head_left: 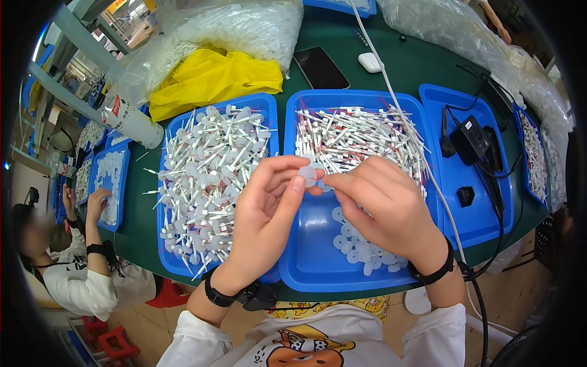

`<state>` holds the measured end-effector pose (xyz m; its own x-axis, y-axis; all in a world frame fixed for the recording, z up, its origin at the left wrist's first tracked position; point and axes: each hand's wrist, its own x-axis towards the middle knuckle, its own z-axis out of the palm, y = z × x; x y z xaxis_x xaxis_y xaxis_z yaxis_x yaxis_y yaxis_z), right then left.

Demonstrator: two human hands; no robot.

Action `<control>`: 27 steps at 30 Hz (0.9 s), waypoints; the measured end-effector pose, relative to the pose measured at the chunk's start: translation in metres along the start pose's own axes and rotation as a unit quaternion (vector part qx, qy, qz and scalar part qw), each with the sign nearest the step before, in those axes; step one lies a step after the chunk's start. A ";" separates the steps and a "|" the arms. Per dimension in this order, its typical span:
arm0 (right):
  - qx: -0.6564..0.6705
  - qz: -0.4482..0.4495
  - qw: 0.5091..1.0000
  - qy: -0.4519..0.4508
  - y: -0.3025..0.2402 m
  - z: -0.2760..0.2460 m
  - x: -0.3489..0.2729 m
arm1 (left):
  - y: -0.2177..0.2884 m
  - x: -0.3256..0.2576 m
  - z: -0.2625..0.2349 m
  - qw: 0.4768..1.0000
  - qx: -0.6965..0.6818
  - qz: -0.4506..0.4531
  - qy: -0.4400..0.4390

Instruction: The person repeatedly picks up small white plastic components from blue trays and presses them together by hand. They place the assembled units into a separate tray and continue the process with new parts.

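Observation:
Between the thumb and fingers of my left hand [264,211] is a translucent white disc [307,175]. My right hand [382,205] meets it from the right, its thumb and forefinger pinching a thin coloured wire at the disc's face. What else that hand may hold is hidden. Both hands hover over the middle blue tray [309,241]. White sticks with red wires [348,134] fill the tray's far part, and loose discs [370,255] lie in its near right part. A left blue tray [162,241] is heaped with sticks that carry discs [205,177].
A yellow bag [214,82], clear bags of white parts [244,30], a phone [322,68] and a white case [369,62] lie behind. A white cable [397,104] crosses the middle tray. The right tray [458,211] holds a black adapter [469,140]. A co-worker [92,278] sits left.

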<state>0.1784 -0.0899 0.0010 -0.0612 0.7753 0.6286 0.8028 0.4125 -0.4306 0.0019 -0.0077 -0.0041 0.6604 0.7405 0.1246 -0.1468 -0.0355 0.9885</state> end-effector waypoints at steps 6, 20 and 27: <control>-0.068 -0.040 0.997 -0.008 0.000 -0.001 0.000 | -0.002 0.000 0.001 0.999 0.033 0.007 -0.008; 0.062 0.036 0.997 0.016 -0.002 0.000 -0.004 | -0.005 -0.001 0.000 0.996 0.067 0.040 -0.039; 0.064 0.078 0.993 0.068 -0.007 0.002 -0.003 | -0.004 -0.001 0.001 0.997 0.068 0.036 -0.030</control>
<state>0.1721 -0.0939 0.0009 0.1452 0.7661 0.6261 0.7141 0.3569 -0.6022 0.0023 -0.0087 -0.0086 0.6956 0.6912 0.1960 -0.0965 -0.1806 0.9788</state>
